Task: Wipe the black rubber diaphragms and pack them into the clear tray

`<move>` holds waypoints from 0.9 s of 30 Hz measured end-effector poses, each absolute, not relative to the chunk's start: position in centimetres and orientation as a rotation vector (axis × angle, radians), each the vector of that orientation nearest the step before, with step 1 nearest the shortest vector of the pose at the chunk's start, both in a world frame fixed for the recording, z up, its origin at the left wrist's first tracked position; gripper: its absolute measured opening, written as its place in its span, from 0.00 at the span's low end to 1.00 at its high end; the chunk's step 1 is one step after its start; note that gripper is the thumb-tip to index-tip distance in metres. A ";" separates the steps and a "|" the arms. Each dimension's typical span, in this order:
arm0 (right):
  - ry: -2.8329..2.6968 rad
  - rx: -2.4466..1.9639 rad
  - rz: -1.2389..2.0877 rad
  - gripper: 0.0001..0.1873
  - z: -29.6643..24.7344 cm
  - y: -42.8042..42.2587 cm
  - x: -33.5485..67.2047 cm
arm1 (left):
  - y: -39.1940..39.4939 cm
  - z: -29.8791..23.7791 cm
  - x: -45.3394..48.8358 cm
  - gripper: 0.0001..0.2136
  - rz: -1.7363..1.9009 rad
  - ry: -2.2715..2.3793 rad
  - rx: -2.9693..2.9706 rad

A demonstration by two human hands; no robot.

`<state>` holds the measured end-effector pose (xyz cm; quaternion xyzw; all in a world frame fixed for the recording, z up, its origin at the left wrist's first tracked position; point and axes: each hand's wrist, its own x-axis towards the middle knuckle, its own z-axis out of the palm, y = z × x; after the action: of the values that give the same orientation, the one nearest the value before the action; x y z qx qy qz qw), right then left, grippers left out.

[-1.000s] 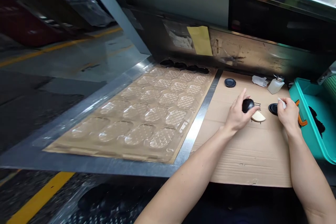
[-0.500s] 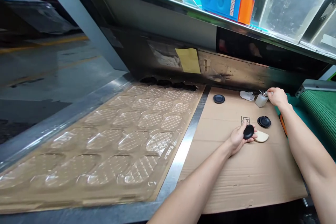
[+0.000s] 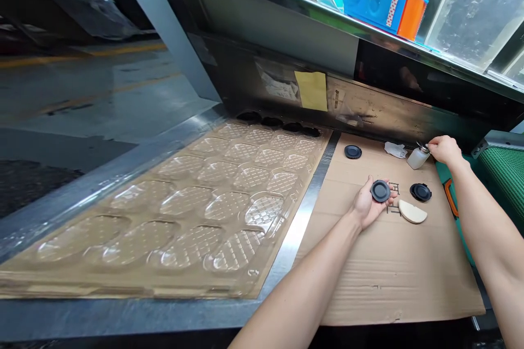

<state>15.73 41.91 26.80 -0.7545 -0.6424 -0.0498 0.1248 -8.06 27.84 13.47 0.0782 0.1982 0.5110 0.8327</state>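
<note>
Black rubber disc (image 3: 380, 191) lies flat on left hand (image 3: 365, 206), over cardboard sheet (image 3: 388, 272); fingers curled beneath it, thumb at its rim. Right hand (image 3: 444, 148): fingers bunched on top of dispenser bottle (image 3: 416, 159), well beyond left fingertips. Second disc (image 3: 421, 192) and beige half-round pad (image 3: 412, 211) just past left fingertips, on sheet. Judged step: working bottle top, disc held ready. Next move calls for level, steady disc.

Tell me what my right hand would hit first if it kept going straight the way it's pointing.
Your right hand points left, fingertips at the top of the small white plastic bottle, so that comes first. Past it lies the crumpled white wipe, though depth is hard to judge.
</note>
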 end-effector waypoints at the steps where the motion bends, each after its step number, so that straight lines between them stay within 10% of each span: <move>1: -1.811 -2.127 -0.158 0.15 26.6 41.3 16.0 | 27.9 13.5 -8.2 0.22 1.086 0.419 0.158; 13: -1.876 -1.426 0.467 0.17 17.3 27.9 8.4 | 28.3 13.4 -8.7 0.21 1.111 0.409 0.130; 27: -2.446 -1.275 -0.066 0.10 14.8 25.7 5.1 | 28.0 12.6 -8.1 0.19 1.153 0.426 0.218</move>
<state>5.13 25.72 14.79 -0.4537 -0.8704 -0.0235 0.1898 -8.12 28.00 12.63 0.1019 0.1994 0.5399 0.8114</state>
